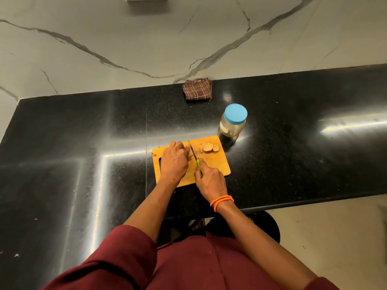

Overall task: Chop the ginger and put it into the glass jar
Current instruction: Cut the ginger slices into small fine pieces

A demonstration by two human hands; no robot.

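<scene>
A small wooden cutting board [219,165] lies on the black counter. My left hand [173,159] presses down on a piece of ginger at the board's far left; the piece is mostly hidden under my fingers. My right hand [210,178] grips a green-handled knife [193,152], whose blade lies right beside my left fingertips. Cut ginger slices [209,147] and small bits lie at the board's far right. A glass jar [232,121] with a blue lid on stands just beyond the board's right corner.
A folded brown checked cloth [198,88] lies at the back of the counter against the marble wall. The black counter [293,153] extends left and right, with its front edge close to my body. A dark stool [270,225] is below the edge.
</scene>
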